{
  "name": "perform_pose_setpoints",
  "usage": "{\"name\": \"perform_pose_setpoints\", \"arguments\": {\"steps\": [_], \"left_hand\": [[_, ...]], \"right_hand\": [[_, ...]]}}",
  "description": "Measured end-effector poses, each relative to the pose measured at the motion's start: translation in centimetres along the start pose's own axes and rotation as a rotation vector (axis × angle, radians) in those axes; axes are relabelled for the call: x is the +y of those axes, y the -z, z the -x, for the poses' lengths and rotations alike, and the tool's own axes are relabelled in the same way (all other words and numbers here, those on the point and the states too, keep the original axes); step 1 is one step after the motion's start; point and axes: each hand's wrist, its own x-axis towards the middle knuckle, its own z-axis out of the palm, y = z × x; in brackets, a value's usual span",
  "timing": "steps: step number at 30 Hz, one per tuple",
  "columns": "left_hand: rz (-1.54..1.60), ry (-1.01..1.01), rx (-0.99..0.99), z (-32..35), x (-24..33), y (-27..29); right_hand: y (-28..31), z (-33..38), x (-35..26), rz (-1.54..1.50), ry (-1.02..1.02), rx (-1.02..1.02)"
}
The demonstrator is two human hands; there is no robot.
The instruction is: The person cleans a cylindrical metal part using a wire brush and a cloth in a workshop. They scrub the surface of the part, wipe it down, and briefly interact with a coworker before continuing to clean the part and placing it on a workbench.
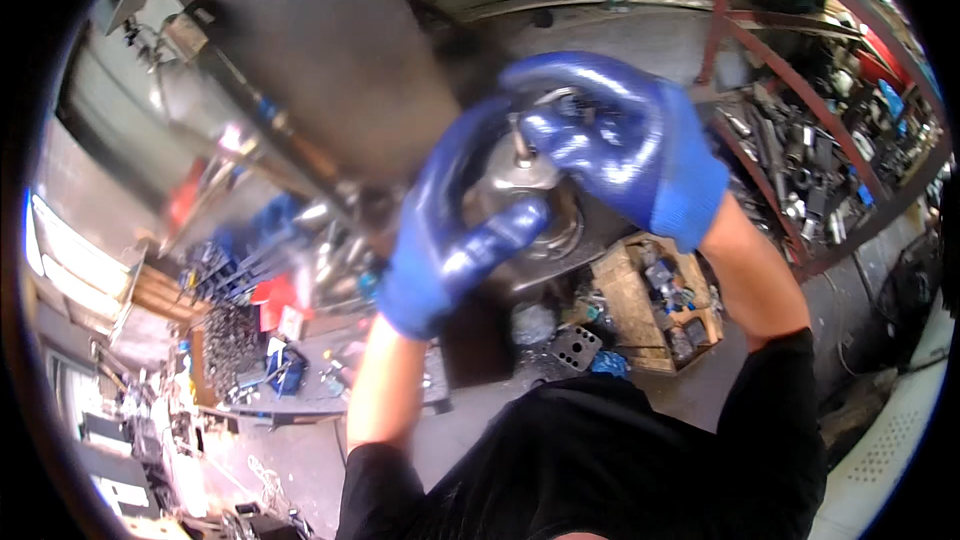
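Note:
Both of my hands wear shiny blue coated gloves and meet at the middle of the view around a round metal part [520, 178]. A thin, pointed metal pin [522, 146] stands out of it. My left hand [450, 205] curves around the part's left side, its thumb laid across the front and its fingers reaching behind. On the far right side, my right hand [610, 140] is closed with curled fingers; what lies inside them is mostly hidden. Beneath the left thumb shows a round metal ring [560, 230], partly covered by the gloves.
A large dark metal panel [310, 40] rises at the far left. To the right stands a red metal rack [780, 65] full of metal pieces. Near my right forearm sits a wooden box [630, 305] of small parts, with a drilled block [576, 347] beside it. Tools crowd the left bench [330, 395].

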Motion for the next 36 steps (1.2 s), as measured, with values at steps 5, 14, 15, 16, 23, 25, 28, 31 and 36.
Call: {"name": "perform_pose_setpoints", "arguments": {"steps": [5,14,15,16,23,25,28,31,36], "left_hand": [[0.016,0.047,0.036,0.3,1.0,-2.2],[-0.074,0.018,0.155,0.9,-2.1,-4.3],[-0.015,0.026,0.194,1.0,-1.9,-4.5],[0.006,0.079,0.213,1.2,-2.3,-4.3],[0.073,0.171,0.187,1.6,-4.3,-3.7],[0.07,0.148,0.248,1.8,-3.6,-4.5],[0.096,0.235,0.241,1.9,-4.4,-4.1],[0.068,0.308,0.24,1.8,-4.5,-3.7],[0.16,0.127,0.162,1.2,-3.4,-4.1]], "right_hand": [[0.6,-1.9,-0.1,0.038,-0.072,-0.297],[0.8,-2.9,3.3,-0.14,-0.06,-0.424],[0.5,-3.2,2.9,-0.176,-0.068,-0.441],[0.5,-3.5,2.5,-0.214,-0.075,-0.457],[0.8,-3.9,1.7,-0.27,-0.11,-0.485],[0.3,-4.0,2.0,-0.321,-0.147,-0.507],[-0.1,-3.4,3.1,-0.375,-0.043,-0.399],[-0.5,-2.8,3.3,-0.258,0.126,-0.301],[0.0,-3.0,1.9,-0.427,-0.007,-0.383]]}}
